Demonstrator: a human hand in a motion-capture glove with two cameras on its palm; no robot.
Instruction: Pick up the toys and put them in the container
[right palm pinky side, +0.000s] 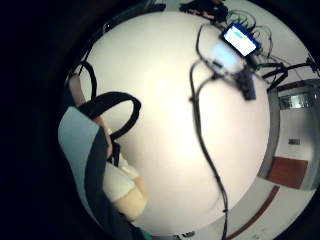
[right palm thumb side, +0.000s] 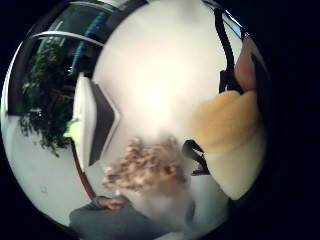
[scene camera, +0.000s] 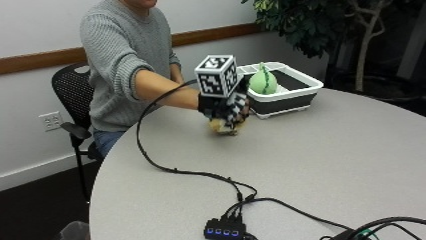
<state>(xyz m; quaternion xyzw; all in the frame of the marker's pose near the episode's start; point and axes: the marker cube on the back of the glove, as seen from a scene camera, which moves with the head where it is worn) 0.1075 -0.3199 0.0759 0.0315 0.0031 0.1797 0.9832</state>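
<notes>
Outside view: gloved right hand (scene camera: 225, 111) grips tan toy (scene camera: 226, 126) nr container (scene camera: 293, 95).

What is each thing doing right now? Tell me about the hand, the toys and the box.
Gloved hand: above the table, fingers curled round a tan toy.
Tan toy: held in the hand, just off the table.
Green toy: already in the container, sticking up above its rim.
Container: open on top, standing on the table beyond the hand.
Table: bare next to the hand.
</notes>
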